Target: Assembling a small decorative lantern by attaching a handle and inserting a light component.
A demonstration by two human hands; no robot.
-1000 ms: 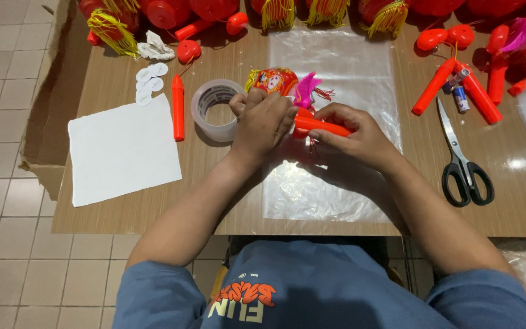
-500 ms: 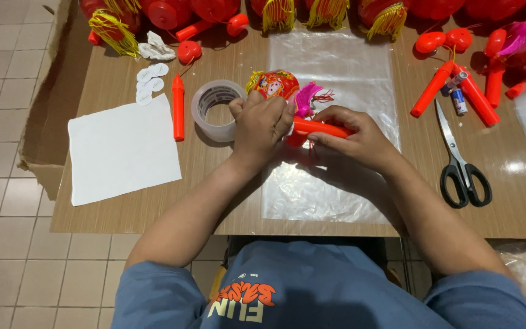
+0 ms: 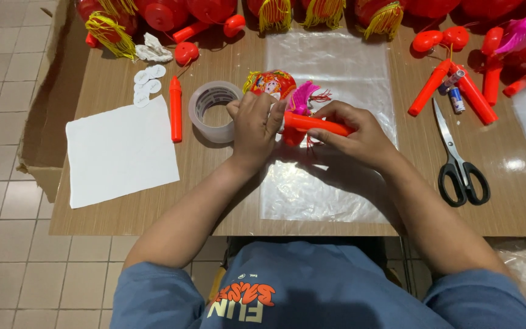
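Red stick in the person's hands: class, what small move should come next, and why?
Probably press the red stick further into the small lantern: the right hand grips the stick, the left hand steadies the lantern, and their ends meet between the hands.

A tape roll [image 3: 214, 111] lies on the wooden table [image 3: 123, 216], with a red stick [image 3: 176, 109] just left of it. A white sheet [image 3: 121, 150] sits further left, small white discs [image 3: 144, 86] above it. Clear plastic film [image 3: 318, 183] covers the table's middle. Scissors [image 3: 461, 164] lie at the right, near two crossed red sticks [image 3: 455, 90] and a small glue tube [image 3: 456, 100]. Red lanterns with yellow tassels [image 3: 275, 12] line the far edge. A cardboard box [image 3: 44, 122] stands at the left.
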